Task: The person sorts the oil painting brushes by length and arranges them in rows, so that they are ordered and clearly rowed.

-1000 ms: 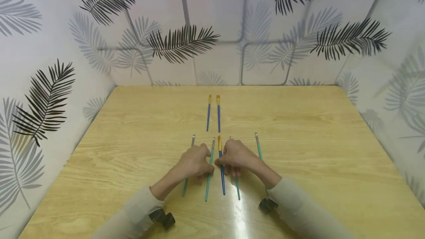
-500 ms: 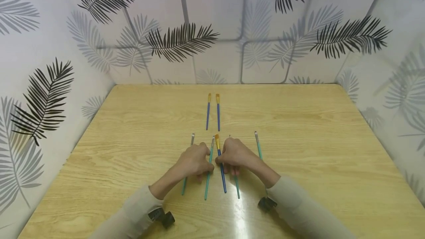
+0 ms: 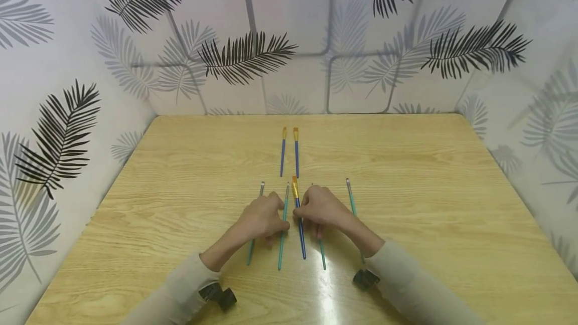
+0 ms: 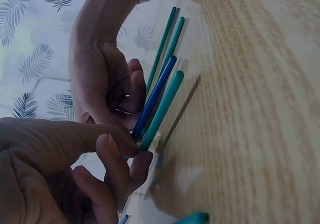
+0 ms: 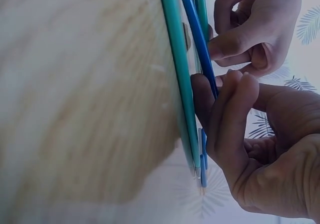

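Between its thumb and finger, my left hand [image 3: 262,217] pinches a green paintbrush [image 3: 282,252], bristles pointing away from me. Beside it my right hand [image 3: 322,207] pinches a blue paintbrush [image 3: 301,242] with a gold ferrule and orange-brown bristles. The left wrist view shows the handle ends of the green brush [image 4: 165,104] and the blue brush [image 4: 155,96] side by side, raised off the wood. Another green paintbrush [image 3: 251,252] lies partly hidden under my left hand. One more green paintbrush [image 3: 322,255] runs beneath my right hand, its middle covered.
Farther back on the wooden table [image 3: 406,164] lie two blue paintbrushes, a left one [image 3: 283,152] and a right one [image 3: 296,157]. A green paintbrush [image 3: 352,202] lies to the right, partly behind my right forearm. A leaf-patterned wall [image 3: 298,84] borders the table.
The blue paintbrush in my right hand has slid a little away from me and slightly left. My left hand and its green paintbrush have shifted slightly left and away. The other brushes stay put.
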The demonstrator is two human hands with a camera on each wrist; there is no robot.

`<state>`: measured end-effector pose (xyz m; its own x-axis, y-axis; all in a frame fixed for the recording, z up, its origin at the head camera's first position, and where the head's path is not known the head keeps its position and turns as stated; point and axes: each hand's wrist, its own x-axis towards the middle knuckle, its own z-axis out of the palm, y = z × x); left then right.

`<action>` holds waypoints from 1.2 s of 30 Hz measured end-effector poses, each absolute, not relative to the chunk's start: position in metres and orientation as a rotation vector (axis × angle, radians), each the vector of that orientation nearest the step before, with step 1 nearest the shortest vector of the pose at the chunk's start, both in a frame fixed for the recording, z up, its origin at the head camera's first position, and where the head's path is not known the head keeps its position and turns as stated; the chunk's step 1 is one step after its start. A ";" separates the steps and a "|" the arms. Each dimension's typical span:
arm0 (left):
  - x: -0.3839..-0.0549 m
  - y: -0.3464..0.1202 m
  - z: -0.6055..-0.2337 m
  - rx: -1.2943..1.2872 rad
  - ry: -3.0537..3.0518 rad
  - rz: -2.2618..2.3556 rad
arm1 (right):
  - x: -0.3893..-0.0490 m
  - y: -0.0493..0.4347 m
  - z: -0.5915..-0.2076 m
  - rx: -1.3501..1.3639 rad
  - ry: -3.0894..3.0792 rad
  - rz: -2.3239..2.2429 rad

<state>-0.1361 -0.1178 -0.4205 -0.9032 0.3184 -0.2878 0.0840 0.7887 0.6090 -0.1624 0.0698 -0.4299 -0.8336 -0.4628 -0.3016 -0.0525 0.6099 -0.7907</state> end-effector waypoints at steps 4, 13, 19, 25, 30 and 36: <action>-0.135 -0.119 -0.417 0.299 2.605 0.870 | -0.163 0.071 -0.430 -0.412 2.328 -1.162; -0.136 -0.125 -0.413 0.283 2.621 0.873 | -0.166 0.079 -0.429 -0.455 2.328 -1.180; -0.138 -0.129 -0.413 0.292 2.621 0.873 | -0.169 0.083 -0.426 -0.467 2.355 -1.199; -0.137 -0.133 -0.415 0.311 2.633 0.878 | -0.169 0.086 -0.423 -0.481 2.330 -1.226; -0.136 -0.135 -0.414 0.322 2.635 0.890 | -0.170 0.088 -0.421 -0.535 2.326 -1.254; -0.136 -0.140 -0.416 0.340 2.646 0.886 | -0.172 0.089 -0.418 -0.525 2.341 -1.269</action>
<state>-0.1365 -0.1395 -0.4156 -0.9172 0.3242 -0.2316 0.1194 0.7783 0.6164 -0.1724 0.0892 -0.4185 -0.8386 -0.5124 -0.1848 -0.1247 0.5108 -0.8506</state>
